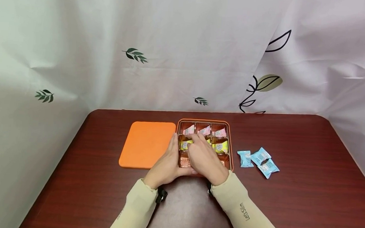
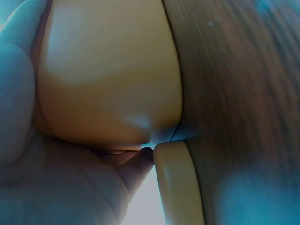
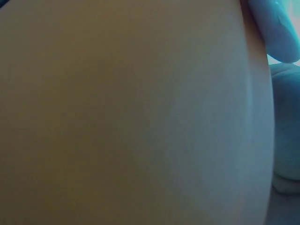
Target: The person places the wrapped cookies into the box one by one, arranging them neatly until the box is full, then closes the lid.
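In the head view an orange box with a brown divided tray lies before me. Pink candy packets sit in its back row, and yellow candy packets in the middle row. My left hand holds the box at its front left corner, fingers along the left side and thumb along the front. The left wrist view shows this hand against the orange wall. My right hand reaches over the tray with bent fingers at the middle row, partly covering a yellow packet; I cannot tell whether it pinches one.
An orange lid lies flat, close to the box's left side. Three blue candy packets lie on the dark red table right of the box. A white curtain with leaf prints hangs behind the table.
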{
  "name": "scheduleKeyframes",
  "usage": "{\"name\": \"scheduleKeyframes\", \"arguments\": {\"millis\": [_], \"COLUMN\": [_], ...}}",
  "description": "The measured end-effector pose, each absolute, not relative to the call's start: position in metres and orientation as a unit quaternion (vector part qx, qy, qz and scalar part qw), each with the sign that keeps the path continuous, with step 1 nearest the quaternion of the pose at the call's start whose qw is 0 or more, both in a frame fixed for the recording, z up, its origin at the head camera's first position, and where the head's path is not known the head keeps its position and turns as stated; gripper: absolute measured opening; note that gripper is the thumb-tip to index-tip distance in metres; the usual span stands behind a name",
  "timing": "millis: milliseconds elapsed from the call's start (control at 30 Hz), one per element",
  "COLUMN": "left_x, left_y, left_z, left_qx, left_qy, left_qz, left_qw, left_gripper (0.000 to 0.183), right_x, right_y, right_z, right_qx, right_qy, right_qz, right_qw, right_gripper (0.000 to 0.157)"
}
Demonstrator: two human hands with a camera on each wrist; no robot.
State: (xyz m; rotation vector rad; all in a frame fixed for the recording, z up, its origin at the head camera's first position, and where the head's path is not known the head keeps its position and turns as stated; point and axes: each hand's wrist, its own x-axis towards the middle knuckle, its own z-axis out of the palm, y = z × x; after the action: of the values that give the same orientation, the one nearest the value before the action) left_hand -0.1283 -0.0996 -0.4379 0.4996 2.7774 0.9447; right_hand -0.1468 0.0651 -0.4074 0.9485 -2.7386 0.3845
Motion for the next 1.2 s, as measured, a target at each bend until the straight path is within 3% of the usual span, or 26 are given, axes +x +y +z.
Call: {"name": "scheduleKeyframes", "arguments": {"millis": [267,733,1200], "left_x": [-0.127,-0.128,-0.128], "left_y": [-0.1,-0.099,-0.099], "left_z": [-0.439,-0.439,-0.439], "left_qx": [0.171,0.162,0.16], "left_qy": [0.93,0.929,0.928], "left_qz": [0.317,0.321,0.328], "left_qw": [0.072,0.086,0.081], "left_gripper": [0.136,0.136,0.137], "right_x": [-0.147,-0.146,-0.143], "right_y": [0.065,0.074,0.078], "right_z": [-0.409,-0.394,-0.39], "right_qx": [0.293,0.271,0.257], "right_qy": [-0.935,-0.937,-0.94], "right_qz": [0.17,0.202,0.208], "right_qw": [0.109,0.09,0.088], "right_gripper": [0.014,0.034,0.033]}}
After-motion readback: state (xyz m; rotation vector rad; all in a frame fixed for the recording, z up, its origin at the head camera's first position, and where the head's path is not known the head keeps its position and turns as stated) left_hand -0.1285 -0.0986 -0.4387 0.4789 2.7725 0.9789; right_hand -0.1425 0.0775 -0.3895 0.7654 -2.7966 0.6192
